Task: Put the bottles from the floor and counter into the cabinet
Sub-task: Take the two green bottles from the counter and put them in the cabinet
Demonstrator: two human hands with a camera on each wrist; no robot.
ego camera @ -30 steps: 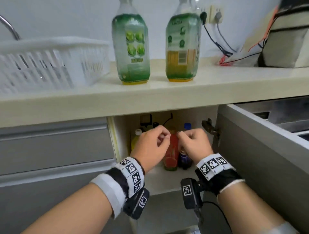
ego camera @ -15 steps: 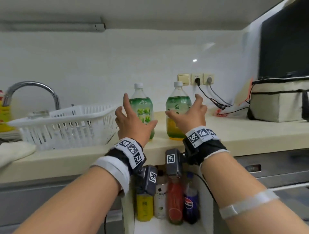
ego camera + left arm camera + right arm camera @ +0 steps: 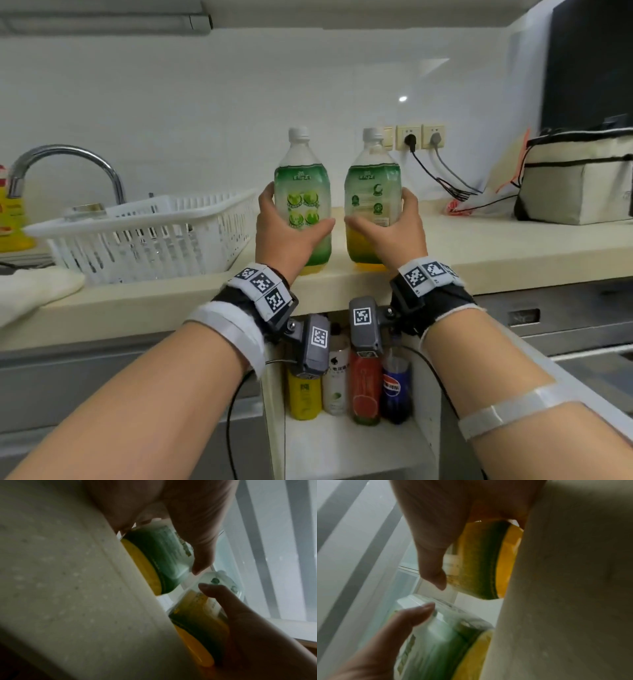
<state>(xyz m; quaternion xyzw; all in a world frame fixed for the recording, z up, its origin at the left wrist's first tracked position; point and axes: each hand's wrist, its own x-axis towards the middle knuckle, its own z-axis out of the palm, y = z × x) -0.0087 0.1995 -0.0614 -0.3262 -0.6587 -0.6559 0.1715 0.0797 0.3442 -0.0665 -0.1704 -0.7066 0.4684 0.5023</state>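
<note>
While both stand on the counter [image 3: 479, 246] | left hand [image 3: 286, 233] grip wraps left bottle [image 3: 303, 192] | right hand [image 3: 394, 229] grip wraps right bottle [image 3: 373, 185]

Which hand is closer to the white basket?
Left. The left hand grips a green bottle just beside the white basket; the right hand grips the other bottle, farther away.

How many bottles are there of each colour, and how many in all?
Green-labelled bottles on the counter: 2, one in the left hand, one in the right hand
Yellow bottle in the cabinet: 1
White bottle: 1
Red bottle: 1
Blue bottle: 1
Total: 6
</note>
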